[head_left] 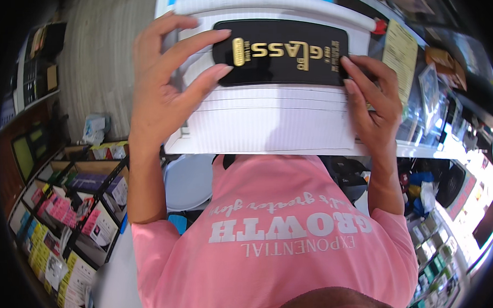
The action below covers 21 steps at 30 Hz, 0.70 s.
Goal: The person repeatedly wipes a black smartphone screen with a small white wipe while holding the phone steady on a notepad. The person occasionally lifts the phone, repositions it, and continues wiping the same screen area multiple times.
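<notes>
A slim black pack (287, 71) with rounded corners and gold lettering, which looks like a screen protector pack, lies face up over a white lined surface (267, 120). My left hand (170, 75) holds its left end, thumb and index fingertip on the two corners and the other fingers spread away. At the right end, my right hand (376, 92) pinches the pack's edge between thumb and fingers. Whether the pack rests on the surface or is slightly raised, I cannot tell.
Behind the pack runs a white roll (274, 2) with a red end. A yellow written sheet (399, 59) lies on the glass counter at right. Left below are compartments of packaged goods (69, 214); a round pale-blue stool seat (187, 180) shows under the table edge.
</notes>
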{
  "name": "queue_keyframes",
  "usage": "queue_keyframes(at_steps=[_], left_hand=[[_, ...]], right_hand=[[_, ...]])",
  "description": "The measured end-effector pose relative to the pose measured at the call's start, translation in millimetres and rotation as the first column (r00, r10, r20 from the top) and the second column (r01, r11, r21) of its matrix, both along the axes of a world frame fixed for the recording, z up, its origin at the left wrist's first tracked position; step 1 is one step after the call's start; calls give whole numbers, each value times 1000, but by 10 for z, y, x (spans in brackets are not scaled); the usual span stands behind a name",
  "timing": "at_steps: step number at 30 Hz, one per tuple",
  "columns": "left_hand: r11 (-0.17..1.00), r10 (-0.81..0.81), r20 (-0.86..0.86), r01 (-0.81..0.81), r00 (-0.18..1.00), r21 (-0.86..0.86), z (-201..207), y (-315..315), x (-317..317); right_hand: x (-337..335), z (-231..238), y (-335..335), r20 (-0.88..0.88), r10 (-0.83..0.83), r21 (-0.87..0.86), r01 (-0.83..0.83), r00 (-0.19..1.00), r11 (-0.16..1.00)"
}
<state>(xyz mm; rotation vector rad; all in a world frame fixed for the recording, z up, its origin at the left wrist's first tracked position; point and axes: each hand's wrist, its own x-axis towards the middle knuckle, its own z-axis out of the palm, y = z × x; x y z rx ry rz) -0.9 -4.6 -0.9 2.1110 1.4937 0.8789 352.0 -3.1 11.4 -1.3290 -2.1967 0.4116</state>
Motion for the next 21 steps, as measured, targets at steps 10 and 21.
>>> queue_keyframes(at_steps=[10, 21], left_hand=[[1000, 4, -38, -3, 999, 26, -34, 18, -2], [1000, 29, 28, -29, 999, 2, -91, 5, -6]], right_hand=[[42, -28, 44, -20, 52, 52, -51, 998, 997], [156, -45, 56, -160, 84, -54, -93, 984, 994]])
